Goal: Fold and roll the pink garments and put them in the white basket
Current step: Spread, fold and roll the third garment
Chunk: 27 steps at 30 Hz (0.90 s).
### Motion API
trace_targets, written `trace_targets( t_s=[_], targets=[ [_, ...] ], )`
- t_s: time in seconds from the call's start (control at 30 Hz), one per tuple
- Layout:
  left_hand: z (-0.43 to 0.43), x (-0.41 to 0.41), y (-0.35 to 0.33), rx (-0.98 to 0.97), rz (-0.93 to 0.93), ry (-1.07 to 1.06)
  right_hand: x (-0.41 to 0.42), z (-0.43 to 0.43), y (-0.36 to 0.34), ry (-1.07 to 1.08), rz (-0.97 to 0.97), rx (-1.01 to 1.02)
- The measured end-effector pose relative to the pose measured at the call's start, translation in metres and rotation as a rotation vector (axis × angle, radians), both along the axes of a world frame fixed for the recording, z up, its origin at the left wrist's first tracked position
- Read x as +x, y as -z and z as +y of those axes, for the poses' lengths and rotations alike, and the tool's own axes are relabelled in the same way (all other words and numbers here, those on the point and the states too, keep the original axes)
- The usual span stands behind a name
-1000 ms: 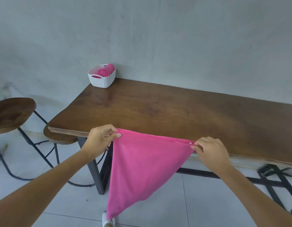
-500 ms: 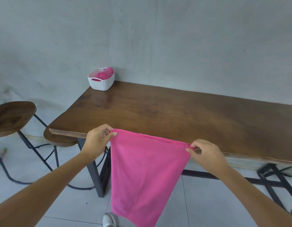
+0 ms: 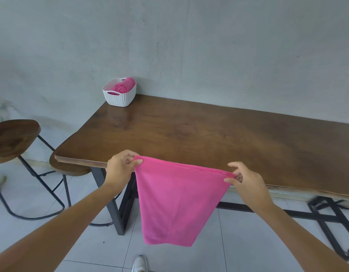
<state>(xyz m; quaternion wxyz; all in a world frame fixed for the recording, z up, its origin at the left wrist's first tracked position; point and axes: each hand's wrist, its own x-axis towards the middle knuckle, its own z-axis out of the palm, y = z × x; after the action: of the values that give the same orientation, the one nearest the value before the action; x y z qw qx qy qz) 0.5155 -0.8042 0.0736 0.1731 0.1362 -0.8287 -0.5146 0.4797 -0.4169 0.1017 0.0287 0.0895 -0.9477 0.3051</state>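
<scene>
Pink garment (image 3: 177, 203) hanging in front of counter (image 3: 209, 134), L hand (image 3: 120, 165) & R hand (image 3: 246, 185) grips pinching its top corners, white basket (image 3: 118, 98) w/ pink roll (image 3: 121, 87) at far corner, stool (image 3: 13, 138) left, grey wall (image 3: 209, 46)

Garment (image 3: 177, 203): matt pink cloth. Basket (image 3: 119, 97): white woven-look plastic. Table (image 3: 209, 138): dark wood, slight sheen. Wall (image 3: 209, 46): rough grey.

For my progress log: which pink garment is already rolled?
The one inside the white basket: a rolled bundle. The other garment hangs flat and unrolled, its top corners pinched by the left hand and right hand.
</scene>
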Motion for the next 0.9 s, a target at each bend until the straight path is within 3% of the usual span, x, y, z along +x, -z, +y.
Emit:
trace_targets(
  t_s=[0.4,0.57,0.67,0.9],
  targets=[
    [0.001,-0.063,0.033,-0.021,-0.147,-0.006,-0.046,-0.025,0.047,0.320,-0.035,-0.407],
    [0.002,-0.091,0.051,-0.245,-0.146,-0.026,-0.087,-0.030,0.068,0.395,-0.069,-0.385],
    [0.000,-0.105,0.063,-0.407,-0.197,-0.049,-0.109,-0.027,0.085,0.382,-0.055,-0.244],
    [-0.005,-0.158,0.067,-0.432,-0.269,-0.050,-0.148,-0.025,0.094,0.357,-0.063,0.008]
  ],
)
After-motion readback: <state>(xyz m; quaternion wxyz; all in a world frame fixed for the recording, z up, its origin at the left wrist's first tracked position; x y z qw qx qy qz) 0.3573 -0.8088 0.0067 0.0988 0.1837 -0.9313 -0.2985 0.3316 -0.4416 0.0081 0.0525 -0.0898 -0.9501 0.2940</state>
